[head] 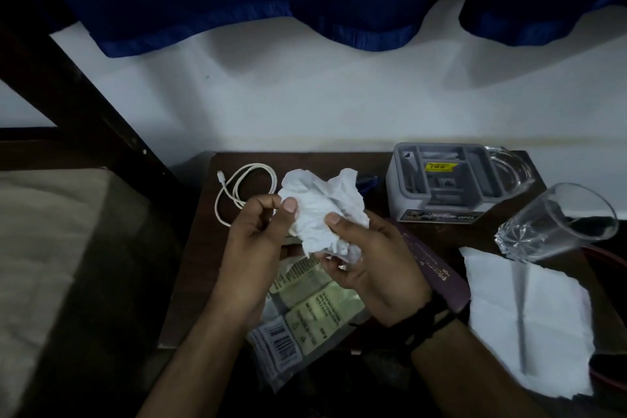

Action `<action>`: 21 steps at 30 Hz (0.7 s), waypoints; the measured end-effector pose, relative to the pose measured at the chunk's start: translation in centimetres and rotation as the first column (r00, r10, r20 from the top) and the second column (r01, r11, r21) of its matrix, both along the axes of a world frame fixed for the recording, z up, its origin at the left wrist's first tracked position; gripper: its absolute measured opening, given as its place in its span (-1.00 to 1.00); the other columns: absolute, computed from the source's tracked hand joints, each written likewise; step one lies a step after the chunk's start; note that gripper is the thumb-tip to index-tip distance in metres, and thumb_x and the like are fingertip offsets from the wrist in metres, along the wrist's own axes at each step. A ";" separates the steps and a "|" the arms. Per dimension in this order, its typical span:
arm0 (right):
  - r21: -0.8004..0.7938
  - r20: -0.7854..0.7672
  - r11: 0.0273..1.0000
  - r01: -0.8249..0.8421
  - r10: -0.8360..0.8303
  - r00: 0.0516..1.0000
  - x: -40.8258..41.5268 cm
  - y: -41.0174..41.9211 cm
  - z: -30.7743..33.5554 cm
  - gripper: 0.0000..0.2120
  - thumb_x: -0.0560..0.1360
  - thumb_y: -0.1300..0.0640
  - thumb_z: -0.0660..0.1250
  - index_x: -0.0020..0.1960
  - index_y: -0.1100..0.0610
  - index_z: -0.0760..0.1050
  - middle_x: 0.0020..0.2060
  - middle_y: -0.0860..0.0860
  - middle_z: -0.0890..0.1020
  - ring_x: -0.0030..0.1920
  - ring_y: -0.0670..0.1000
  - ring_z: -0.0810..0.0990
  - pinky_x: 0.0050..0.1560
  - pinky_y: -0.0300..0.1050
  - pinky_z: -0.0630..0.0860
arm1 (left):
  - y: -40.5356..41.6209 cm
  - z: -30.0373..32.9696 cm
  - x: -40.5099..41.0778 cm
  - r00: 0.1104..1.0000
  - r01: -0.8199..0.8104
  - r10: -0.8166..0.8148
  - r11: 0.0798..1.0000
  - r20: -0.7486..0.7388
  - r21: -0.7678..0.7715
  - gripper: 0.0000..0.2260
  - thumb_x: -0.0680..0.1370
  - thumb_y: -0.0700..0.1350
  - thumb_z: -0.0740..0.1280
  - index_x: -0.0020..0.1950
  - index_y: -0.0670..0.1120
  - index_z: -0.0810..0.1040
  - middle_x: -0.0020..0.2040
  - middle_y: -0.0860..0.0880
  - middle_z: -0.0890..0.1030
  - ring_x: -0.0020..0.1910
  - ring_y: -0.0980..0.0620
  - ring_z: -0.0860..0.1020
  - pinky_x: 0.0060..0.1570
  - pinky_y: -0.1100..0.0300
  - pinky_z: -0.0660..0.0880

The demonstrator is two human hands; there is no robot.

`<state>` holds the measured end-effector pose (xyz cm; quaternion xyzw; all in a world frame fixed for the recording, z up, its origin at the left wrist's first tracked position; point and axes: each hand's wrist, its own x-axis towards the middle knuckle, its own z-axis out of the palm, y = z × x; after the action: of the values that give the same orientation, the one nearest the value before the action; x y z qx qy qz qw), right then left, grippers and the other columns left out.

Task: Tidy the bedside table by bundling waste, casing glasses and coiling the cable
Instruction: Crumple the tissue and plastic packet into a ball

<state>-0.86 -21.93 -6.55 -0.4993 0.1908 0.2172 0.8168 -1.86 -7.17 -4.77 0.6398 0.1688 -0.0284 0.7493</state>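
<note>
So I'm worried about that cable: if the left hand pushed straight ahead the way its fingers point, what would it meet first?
Probably the crumpled tissue the left hand already pinches; the white cable lies off to its left.

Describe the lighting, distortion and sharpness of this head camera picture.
Head view: dim, with a bluish cast; the wide lens bows the dark table edges and tilts the drinking glass; the crumpled tissue between left hand and right hand is brightest; wrapper print is soft.
</note>
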 end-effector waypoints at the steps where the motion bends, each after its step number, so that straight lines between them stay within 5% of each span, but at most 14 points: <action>1: -0.008 0.000 1.000 0.018 -0.018 1.000 0.0 0.0 0.1 -0.78 0.55 0.12 0.44 0.18 0.06 0.64 0.03 0.08 0.76 -0.14 0.06 0.70 -0.12 -0.06 0.55 | 0.1 0.0 -0.1 1.000 0.026 -0.026 1.000 -0.017 -0.003 -0.91 0.60 -0.05 0.37 0.03 -0.05 0.57 -0.09 -0.05 0.67 -0.24 0.05 0.68 -0.33 0.25 0.56; 4: -0.082 0.054 0.996 0.034 -0.030 0.998 -0.1 -0.1 0.2 -0.81 0.60 0.06 0.37 0.21 -0.01 0.61 -0.02 0.03 0.76 -0.20 0.01 0.70 -0.19 -0.10 0.54 | 0.4 0.2 -0.2 0.994 0.111 -0.111 0.994 -0.012 -0.024 -0.93 0.59 -0.12 0.34 0.03 0.03 0.58 -0.06 -0.03 0.70 -0.17 -0.03 0.67 -0.12 0.10 0.55; 6: -0.120 0.081 0.993 0.012 -0.003 0.997 -0.2 0.1 0.3 -0.83 0.63 0.03 0.34 0.20 -0.06 0.57 -0.01 0.03 0.75 -0.20 0.04 0.70 -0.19 -0.10 0.53 | 0.5 0.3 -0.4 0.985 0.169 -0.168 0.986 0.049 -0.004 -0.83 0.59 -0.28 0.28 0.08 -0.04 0.57 -0.09 0.04 0.72 -0.11 0.02 0.67 -0.18 0.24 0.58; 8: -0.140 0.085 0.990 -0.008 0.020 0.996 -0.2 0.4 0.3 -0.86 0.62 -0.02 0.34 0.16 -0.10 0.59 -0.01 0.01 0.74 -0.12 0.04 0.70 -0.17 -0.10 0.53 | 0.5 0.2 -0.5 0.970 0.199 -0.213 0.972 0.115 0.123 -0.81 0.58 -0.34 0.31 0.12 -0.11 0.57 -0.04 0.00 0.72 -0.03 0.02 0.69 -0.18 0.28 0.60; 11: -0.084 0.091 0.993 -0.087 0.094 0.991 -0.3 0.4 0.7 -0.72 0.54 -0.18 0.40 0.19 -0.09 0.60 0.02 -0.01 0.73 -0.03 0.00 0.68 -0.06 -0.05 0.49 | 0.6 -1.0 -0.4 0.933 0.214 -0.310 0.886 0.182 0.412 -0.80 0.54 -0.11 0.41 0.16 -0.03 0.63 0.01 -0.04 0.69 0.03 -0.08 0.66 0.05 -0.08 0.62; 15: -0.135 0.157 0.983 -0.123 0.143 0.977 -0.5 0.5 0.6 -0.70 0.48 -0.09 0.51 0.18 -0.10 0.59 0.10 0.03 0.73 0.09 0.07 0.70 0.01 0.04 0.54 | 0.1 -1.2 -0.6 0.863 0.122 -0.422 0.707 0.278 0.697 -0.77 0.49 -0.08 0.37 0.13 0.03 0.67 0.01 0.19 0.66 0.07 0.15 0.55 0.08 0.05 0.51; 17: -0.125 0.138 0.989 -0.078 0.096 0.986 -0.5 0.6 0.5 -0.79 0.51 -0.03 0.48 0.13 -0.08 0.63 0.06 0.09 0.74 0.07 0.08 0.71 0.03 0.06 0.53 | 0.0 -1.4 -0.5 0.848 0.070 -0.422 0.687 0.319 0.723 -0.75 0.49 -0.02 0.35 0.12 0.02 0.69 0.06 0.22 0.66 0.08 0.21 0.54 0.08 0.03 0.51; 21: 0.000 0.014 0.999 0.043 -0.043 0.999 0.0 0.3 0.5 -0.85 0.59 0.00 0.37 0.06 0.00 0.68 0.00 0.08 0.76 0.00 0.11 0.72 0.08 0.07 0.54 | 0.2 -2.1 -0.2 0.848 0.012 -0.376 0.717 0.372 0.697 -0.83 0.52 -0.12 0.43 0.08 -0.01 0.73 0.15 0.11 0.63 0.17 0.03 0.58 0.09 0.04 0.57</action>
<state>-0.90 -21.58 -6.08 -0.4966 0.1955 0.1959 0.8227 -2.03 -6.99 -6.87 0.8656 -0.0985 0.1154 0.4771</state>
